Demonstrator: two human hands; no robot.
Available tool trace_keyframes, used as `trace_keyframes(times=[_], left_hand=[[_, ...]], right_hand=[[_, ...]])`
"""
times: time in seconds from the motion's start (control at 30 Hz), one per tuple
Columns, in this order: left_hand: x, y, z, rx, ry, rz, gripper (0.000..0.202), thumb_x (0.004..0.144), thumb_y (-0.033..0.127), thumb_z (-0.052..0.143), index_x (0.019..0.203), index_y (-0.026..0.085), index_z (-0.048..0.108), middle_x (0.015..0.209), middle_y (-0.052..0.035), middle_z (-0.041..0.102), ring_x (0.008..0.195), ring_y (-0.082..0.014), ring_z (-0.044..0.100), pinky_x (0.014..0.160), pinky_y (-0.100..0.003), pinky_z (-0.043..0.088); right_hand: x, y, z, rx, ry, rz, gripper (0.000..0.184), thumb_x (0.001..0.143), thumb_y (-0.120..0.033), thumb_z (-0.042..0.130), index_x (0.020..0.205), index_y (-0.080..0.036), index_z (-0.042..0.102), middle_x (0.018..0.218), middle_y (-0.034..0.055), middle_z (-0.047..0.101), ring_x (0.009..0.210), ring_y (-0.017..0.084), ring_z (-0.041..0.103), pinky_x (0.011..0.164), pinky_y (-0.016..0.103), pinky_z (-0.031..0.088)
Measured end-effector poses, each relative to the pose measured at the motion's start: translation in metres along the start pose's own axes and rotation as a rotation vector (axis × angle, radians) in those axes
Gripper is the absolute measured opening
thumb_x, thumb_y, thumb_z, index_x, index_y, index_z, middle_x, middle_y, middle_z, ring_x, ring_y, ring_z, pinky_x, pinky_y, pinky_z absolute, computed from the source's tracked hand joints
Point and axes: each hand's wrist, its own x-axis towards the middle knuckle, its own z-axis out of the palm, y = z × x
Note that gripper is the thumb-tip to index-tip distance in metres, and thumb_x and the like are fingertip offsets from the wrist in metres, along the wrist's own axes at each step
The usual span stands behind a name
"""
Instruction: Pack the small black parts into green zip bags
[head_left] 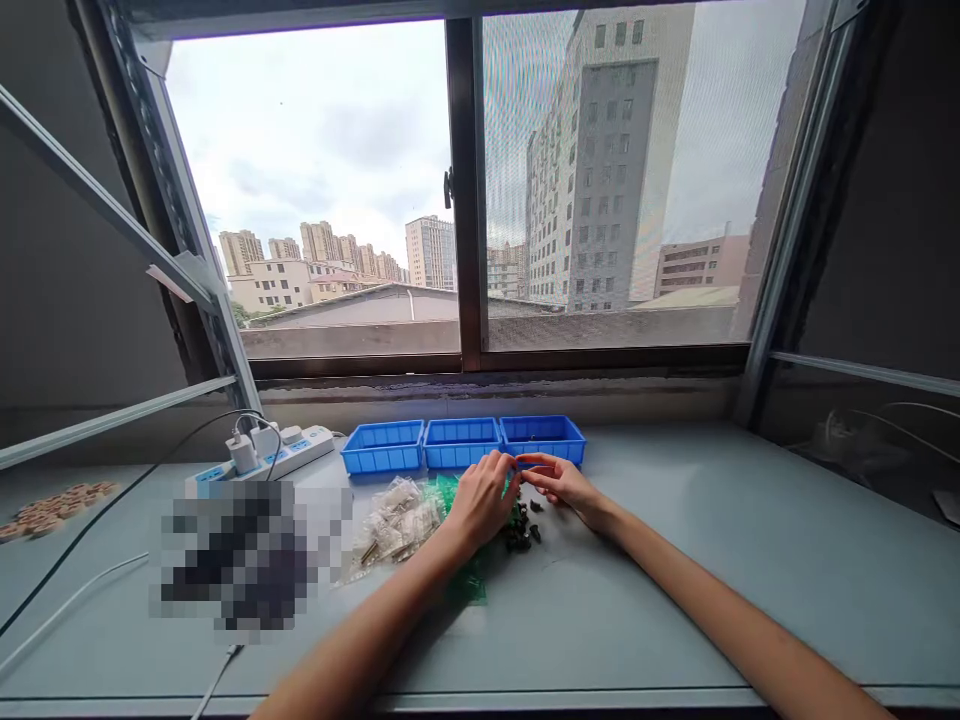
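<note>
My left hand and my right hand meet fingertip to fingertip in front of the blue bins, both closed in a pinch. Whatever they pinch is too small or too hidden to name. Beneath them lies a loose heap of small black parts, with a few pieces scattered to its right. A green plastic bag shows under and behind my left hand, partly covered by it. Left of that hand is a pile of small clear plastic packets.
Three blue bins stand in a row below the window: left bin, middle bin and right bin. A white power strip with plugs and cables sits left, near a pixelated dark object. Brown pieces lie far left.
</note>
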Motion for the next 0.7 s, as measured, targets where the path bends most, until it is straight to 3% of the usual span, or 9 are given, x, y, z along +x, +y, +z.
trace_keyframes(times=[0.23, 0.43, 0.7], left_hand=[[0.0007, -0.0007, 0.0027, -0.004, -0.002, 0.023, 0.013, 0.092, 0.026, 0.038, 0.096, 0.019, 0.048, 0.095, -0.0034, 0.059, 0.086, -0.0172, 0.058, 0.074, -0.029, 0.044], [-0.0005, -0.0020, 0.0034, 0.022, -0.024, 0.041, 0.014, 0.090, 0.030, 0.044, 0.090, 0.019, 0.052, 0.093, -0.0025, 0.058, 0.082, -0.0164, 0.058, 0.070, -0.028, 0.044], [-0.0003, -0.0025, 0.0058, 0.057, -0.003, 0.019, 0.008, 0.085, 0.025, 0.048, 0.089, 0.019, 0.054, 0.093, -0.0027, 0.057, 0.081, -0.0161, 0.058, 0.070, -0.027, 0.045]], right_hand=[[0.0014, 0.0034, -0.0004, 0.076, 0.031, 0.004, 0.052, 0.049, -0.042, 0.080, 0.094, -0.020, 0.067, 0.061, -0.0033, 0.057, 0.049, 0.005, 0.035, 0.043, 0.020, 0.022], [-0.0023, -0.0011, 0.0035, 0.024, 0.013, 0.003, 0.050, 0.047, -0.042, 0.080, 0.091, -0.021, 0.068, 0.071, 0.0000, 0.064, 0.052, 0.007, 0.038, 0.044, 0.021, 0.024], [-0.0039, -0.0029, 0.0059, -0.060, 0.007, -0.011, 0.045, 0.050, -0.039, 0.079, 0.089, -0.020, 0.068, 0.076, 0.0011, 0.065, 0.051, 0.007, 0.041, 0.044, 0.022, 0.025]])
